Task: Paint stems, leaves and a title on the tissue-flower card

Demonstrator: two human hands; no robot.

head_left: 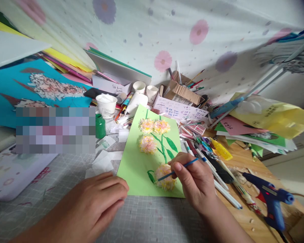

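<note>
Now the right hand (196, 184) pinches a blue paintbrush (178, 170) between its fingers, tip at the lowest paper flower (166, 177) on the green card (144, 158). Left hand (96, 202) lies flat, fingers together, touching the card's corner. If it lifts, the card may slide and green paint could smear.

A white note (180, 110) near the desk's far edge bears handwritten rows of numbers, too small to read.

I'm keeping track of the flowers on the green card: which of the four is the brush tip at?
The lowest flower, alone near the green card's bottom edge; the other three cluster higher up. The right hand holds the brush.
</note>
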